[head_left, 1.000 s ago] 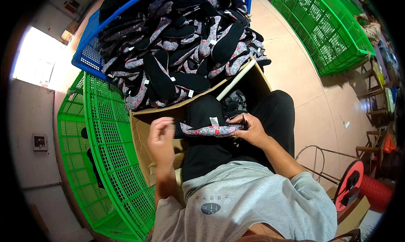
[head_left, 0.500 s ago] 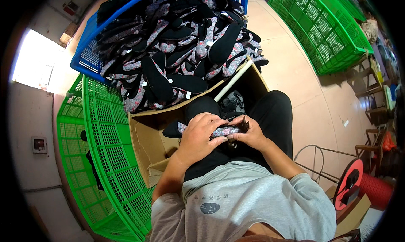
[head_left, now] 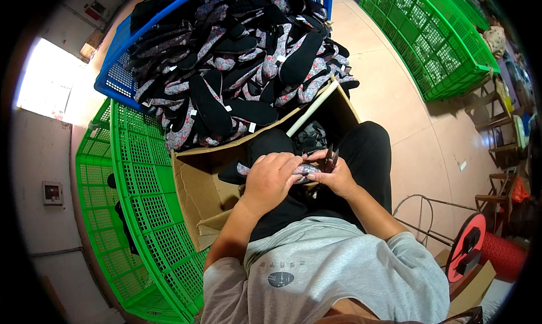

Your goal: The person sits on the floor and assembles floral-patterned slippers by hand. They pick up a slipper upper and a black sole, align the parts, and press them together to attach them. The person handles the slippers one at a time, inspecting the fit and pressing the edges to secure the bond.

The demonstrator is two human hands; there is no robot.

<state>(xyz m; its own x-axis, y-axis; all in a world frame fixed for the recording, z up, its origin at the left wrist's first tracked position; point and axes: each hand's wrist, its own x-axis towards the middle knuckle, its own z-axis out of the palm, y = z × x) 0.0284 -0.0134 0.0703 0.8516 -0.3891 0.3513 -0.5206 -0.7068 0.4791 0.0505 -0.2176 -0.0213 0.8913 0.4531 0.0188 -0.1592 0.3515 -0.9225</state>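
Over my lap I hold a floral cloth slipper [head_left: 243, 169] with a black sole; its middle is hidden behind my fingers. My left hand [head_left: 270, 180] is closed around the slipper, the back of the hand facing up. In my right hand [head_left: 337, 178] is a small dark pair of thread snips [head_left: 329, 160], blades sticking up beyond the fingers. The thumb and fingers of that hand also pinch the slipper's near end. Beyond my knees lies a large heap of similar slippers [head_left: 237, 70], floral with black soles, several bearing small white labels.
A blue crate [head_left: 116, 70] holds the heap, which spills over its front. Below it sits an open cardboard box [head_left: 195, 183] with a pale rod [head_left: 313, 106] across it. Green crates [head_left: 152, 211] stand at left, another green crate [head_left: 429, 47] at far right. A red spool [head_left: 505, 256] is lower right.
The snips have turned in my right hand, their blades now upright and apart. My left hand has shifted slightly on the slipper, and the slipper has tilted a little.
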